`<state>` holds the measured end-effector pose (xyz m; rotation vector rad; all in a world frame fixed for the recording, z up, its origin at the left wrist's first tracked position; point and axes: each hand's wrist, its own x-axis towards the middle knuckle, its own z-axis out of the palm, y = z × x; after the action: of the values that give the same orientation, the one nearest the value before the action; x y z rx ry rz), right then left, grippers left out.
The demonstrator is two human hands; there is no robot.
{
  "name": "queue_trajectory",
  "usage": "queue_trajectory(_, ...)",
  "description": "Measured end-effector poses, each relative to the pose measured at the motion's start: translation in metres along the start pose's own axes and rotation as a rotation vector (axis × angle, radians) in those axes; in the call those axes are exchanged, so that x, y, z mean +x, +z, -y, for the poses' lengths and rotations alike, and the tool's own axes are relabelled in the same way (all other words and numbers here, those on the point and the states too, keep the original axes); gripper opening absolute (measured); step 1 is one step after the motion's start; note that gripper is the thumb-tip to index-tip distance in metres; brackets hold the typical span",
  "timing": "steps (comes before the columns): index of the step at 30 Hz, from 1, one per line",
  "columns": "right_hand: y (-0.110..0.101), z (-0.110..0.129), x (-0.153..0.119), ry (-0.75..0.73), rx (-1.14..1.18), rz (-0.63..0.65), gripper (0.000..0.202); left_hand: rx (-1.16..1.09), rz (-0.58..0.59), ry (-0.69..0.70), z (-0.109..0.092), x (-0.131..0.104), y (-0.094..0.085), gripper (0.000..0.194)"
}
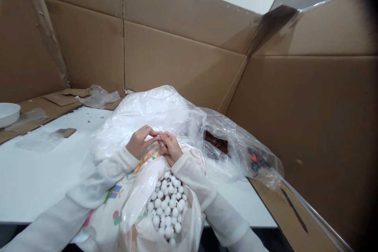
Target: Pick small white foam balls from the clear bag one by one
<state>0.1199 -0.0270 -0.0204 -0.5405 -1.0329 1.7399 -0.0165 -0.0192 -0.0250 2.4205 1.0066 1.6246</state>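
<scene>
The left hand (140,141) and right hand (169,147) meet fingertip to fingertip just above the bag of white balls (167,204), pinching something too small to make out. Keeping that pinch over the bag's open mouth should catch anything dropped. Behind the bag, crumpled clear plastic (165,114) on the counter (35,177) veils dark and red things.

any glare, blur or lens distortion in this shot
Head view: soft, even light with faint shadows; pale sheen on the crumpled clear plastic sheet; straight brown cardboard walls bow and tilt from the wide lens; dark vignette at the right edge; both hands and the small white foam balls look slightly soft.
</scene>
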Motion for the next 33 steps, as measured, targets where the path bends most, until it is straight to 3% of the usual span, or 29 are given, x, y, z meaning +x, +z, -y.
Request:
queue_trajectory(8,0.0017,-0.0002,0.0021,-0.057,0.104,-0.077,0.031,-0.097,-0.079,-0.164,-0.0084,0.0016,0.0061,0.009)
queue_trajectory(14,0.0025,0.0009,0.0015,-0.103,0.087,-0.083,0.027,-0.05,-0.07,-0.149,-0.0078,0.0014,0.0067,0.009)
queue_trajectory(21,0.008,-0.0017,-0.0003,-0.276,-0.119,-0.183,0.026,-0.017,-0.103,-0.129,-0.0064,0.0011,0.0066,0.006)
queue_trajectory(27,0.0052,-0.006,0.0027,-0.329,-0.186,-0.223,0.02,-0.064,-0.087,-0.106,-0.0083,0.0016,0.0072,0.007)
queue_trajectory(33,0.003,-0.0038,-0.0044,-0.609,-0.61,-0.282,0.012,-0.096,-0.088,-0.086,-0.0091,0.0011,0.0062,0.01)
